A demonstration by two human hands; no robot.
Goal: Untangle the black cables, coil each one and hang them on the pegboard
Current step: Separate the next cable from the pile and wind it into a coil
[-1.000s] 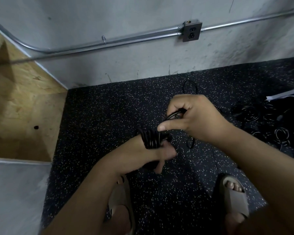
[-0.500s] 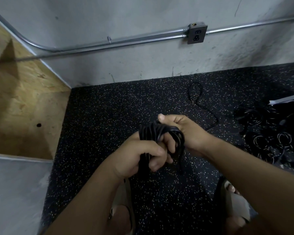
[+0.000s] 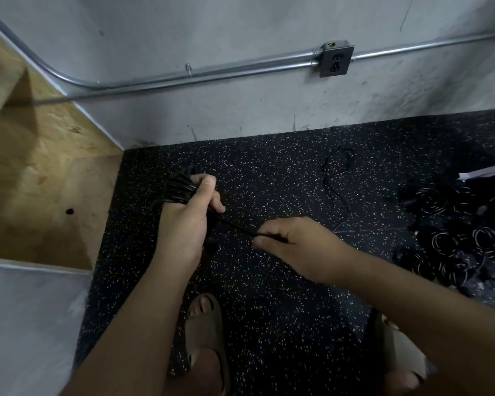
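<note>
We see the left hand (image 3: 189,221) clenched round a coiled cable (image 3: 180,190), thumb up, with the black loops bunched at the top of the fist and sticking out to its left. From under that fist a free strand (image 3: 235,225) of the same cable runs taut, down and rightward, into the right hand (image 3: 295,244), which pinches it between thumb and curled fingers. The hands are apart, both held above the speckled black floor (image 3: 269,310).

Beyond the right hand a loose cable (image 3: 337,178) lies on the floor in a wavy line, with a loop at its far end (near the wall). We cannot tell whether it joins the strand. At far right a cable pile (image 3: 455,232) sits on the floor in tangled coils, well apart from both hands.

The grey wall behind carries metal conduit (image 3: 212,74) and an outlet box (image 3: 336,60). A plywood panel (image 3: 40,181) stands at left. A tan sandal (image 3: 205,330) shows below the left forearm, a second sandal (image 3: 397,352) below the right arm.
</note>
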